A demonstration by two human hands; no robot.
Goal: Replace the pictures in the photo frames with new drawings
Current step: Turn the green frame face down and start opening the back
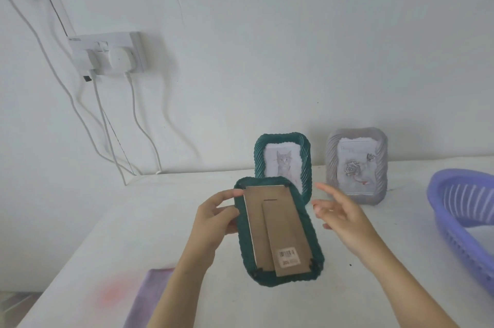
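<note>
Our left hand (216,214) pinches the left edge of a dark green frame (278,231), held over the table (133,220) w/ its back twd us: brown cardboard backing, stand strip, barcode sticker low down. Our right hand (339,214) hovers just beside it, fingers spread, holding nothing.

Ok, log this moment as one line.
left hand: grips green frame at left edge | cardboard backing: in place, facing camera | right hand: open, beside frame, apart | cat frame, grey frame: upright behind
</note>
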